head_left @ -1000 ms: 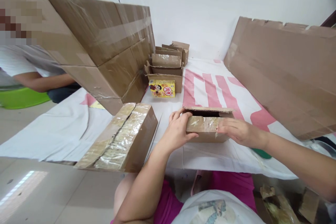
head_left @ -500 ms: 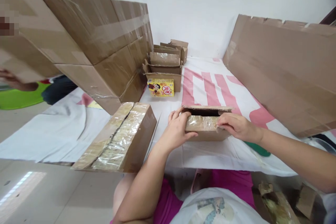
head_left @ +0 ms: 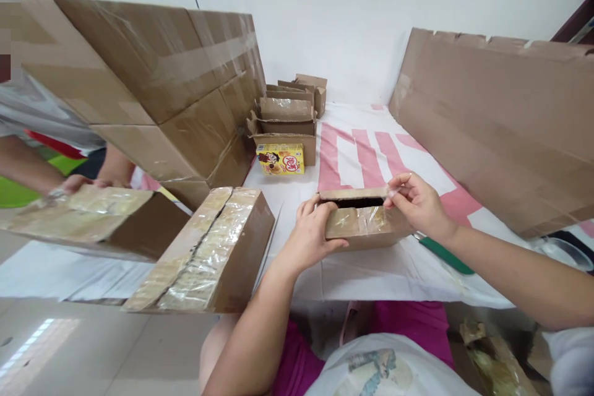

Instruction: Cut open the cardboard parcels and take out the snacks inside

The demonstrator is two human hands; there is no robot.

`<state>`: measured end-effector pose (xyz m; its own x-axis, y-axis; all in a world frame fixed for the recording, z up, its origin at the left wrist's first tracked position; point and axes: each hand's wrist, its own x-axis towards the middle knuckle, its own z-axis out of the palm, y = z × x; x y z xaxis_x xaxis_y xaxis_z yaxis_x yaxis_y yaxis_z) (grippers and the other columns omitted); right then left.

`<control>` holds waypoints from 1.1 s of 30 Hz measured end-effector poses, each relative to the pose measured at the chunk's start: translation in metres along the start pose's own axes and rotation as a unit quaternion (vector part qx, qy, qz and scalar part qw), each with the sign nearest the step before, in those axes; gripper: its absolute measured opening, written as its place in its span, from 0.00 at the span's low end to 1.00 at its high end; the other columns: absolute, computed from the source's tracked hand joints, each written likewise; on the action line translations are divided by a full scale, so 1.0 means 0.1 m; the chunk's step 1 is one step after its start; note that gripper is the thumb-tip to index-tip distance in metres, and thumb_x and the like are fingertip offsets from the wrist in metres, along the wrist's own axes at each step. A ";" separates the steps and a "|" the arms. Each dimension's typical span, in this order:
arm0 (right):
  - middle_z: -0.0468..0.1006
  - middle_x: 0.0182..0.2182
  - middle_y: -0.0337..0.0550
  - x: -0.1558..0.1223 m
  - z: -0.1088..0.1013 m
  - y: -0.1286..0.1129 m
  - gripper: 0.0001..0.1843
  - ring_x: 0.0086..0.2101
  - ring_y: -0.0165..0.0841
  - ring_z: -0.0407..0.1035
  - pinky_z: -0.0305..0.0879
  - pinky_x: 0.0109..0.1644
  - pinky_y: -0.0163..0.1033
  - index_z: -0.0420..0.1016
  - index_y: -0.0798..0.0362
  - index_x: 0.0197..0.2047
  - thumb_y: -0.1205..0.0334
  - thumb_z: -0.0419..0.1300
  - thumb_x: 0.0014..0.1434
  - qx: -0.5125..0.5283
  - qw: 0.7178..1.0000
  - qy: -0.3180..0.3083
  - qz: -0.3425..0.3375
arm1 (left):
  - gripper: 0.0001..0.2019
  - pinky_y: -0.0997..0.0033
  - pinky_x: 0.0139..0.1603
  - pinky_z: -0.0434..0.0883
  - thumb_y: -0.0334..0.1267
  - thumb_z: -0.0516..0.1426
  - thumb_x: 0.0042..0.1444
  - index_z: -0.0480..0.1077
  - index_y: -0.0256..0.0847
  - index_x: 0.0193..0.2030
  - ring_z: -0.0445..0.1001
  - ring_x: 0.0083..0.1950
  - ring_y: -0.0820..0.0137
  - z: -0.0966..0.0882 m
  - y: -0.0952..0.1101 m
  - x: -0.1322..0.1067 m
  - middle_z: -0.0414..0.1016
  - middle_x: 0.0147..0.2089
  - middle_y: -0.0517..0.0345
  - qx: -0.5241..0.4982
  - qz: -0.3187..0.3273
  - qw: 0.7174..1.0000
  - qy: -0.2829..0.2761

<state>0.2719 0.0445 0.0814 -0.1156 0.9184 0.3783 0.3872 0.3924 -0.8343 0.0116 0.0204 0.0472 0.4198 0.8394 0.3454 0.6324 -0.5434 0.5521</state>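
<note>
A small cardboard box (head_left: 366, 239) lies in front of me with a dark slit between its top flaps and clear tape on the near flap. My left hand (head_left: 309, 232) is wrapped around its left end, thumb on the near side. At the right end of the slit, my right hand (head_left: 417, 205) is closed in a pinch on what looks like a strip of clear tape. Close by that hand lies a green-handled tool (head_left: 448, 255), its metal end partly hidden by the box. A longer taped carton (head_left: 211, 250) sits left of my left forearm.
Stacked cartons (head_left: 153, 68) rise at the left, and a large cardboard panel (head_left: 496, 130) leans at the right. Open boxes (head_left: 288, 127) stand behind a yellow printed box (head_left: 281, 159). Another person's hand (head_left: 116, 164) rests by a taped carton (head_left: 88, 216) at the left.
My right hand has moved up and slightly back, from the near flap to the far edge of the slit. Another person's hands and a carton have come in at the left.
</note>
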 end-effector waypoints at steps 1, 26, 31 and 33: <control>0.76 0.31 0.39 -0.01 -0.05 -0.02 0.10 0.31 0.32 0.76 0.76 0.36 0.41 0.66 0.49 0.43 0.54 0.58 0.63 -0.017 0.999 -0.016 -0.024 | 0.33 0.46 0.66 0.59 0.41 0.71 0.45 0.62 0.44 0.56 0.55 0.70 0.49 0.00 0.00 0.00 0.65 0.62 0.43 0.003 -0.003 1.000 0.000; 0.74 0.31 0.39 -0.13 0.07 -0.08 0.08 0.33 0.35 0.72 0.70 0.38 0.43 0.64 0.46 0.35 0.70 0.52 0.59 -0.203 0.957 -0.019 -0.208 | 0.33 0.48 0.66 0.59 0.39 0.71 0.44 0.62 0.44 0.55 0.54 0.72 0.50 0.00 0.02 0.01 0.64 0.63 0.43 -0.012 0.021 1.000 -0.017; 0.69 0.20 0.30 -0.04 -0.14 -0.11 0.05 0.22 0.29 0.68 0.68 0.30 0.38 0.61 0.47 0.36 0.60 0.56 0.62 -0.043 0.997 0.064 -0.011 | 0.31 0.49 0.65 0.59 0.38 0.70 0.46 0.62 0.44 0.55 0.55 0.71 0.51 -0.01 0.02 0.03 0.66 0.62 0.45 -0.004 0.026 1.000 -0.014; 0.69 0.21 0.30 -0.03 -0.34 -0.12 0.09 0.22 0.27 0.68 0.68 0.30 0.36 0.60 0.47 0.37 0.56 0.59 0.60 0.004 0.993 0.115 0.005 | 0.31 0.49 0.65 0.59 0.38 0.70 0.46 0.61 0.44 0.55 0.57 0.69 0.51 0.00 0.01 0.03 0.67 0.61 0.45 0.008 0.030 0.999 -0.014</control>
<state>0.2989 0.0355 0.1046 0.1012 0.8864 0.4517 0.3804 0.3850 -0.8409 0.0134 0.0220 0.0490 0.4748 0.8052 0.3554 0.6163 -0.5924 0.5189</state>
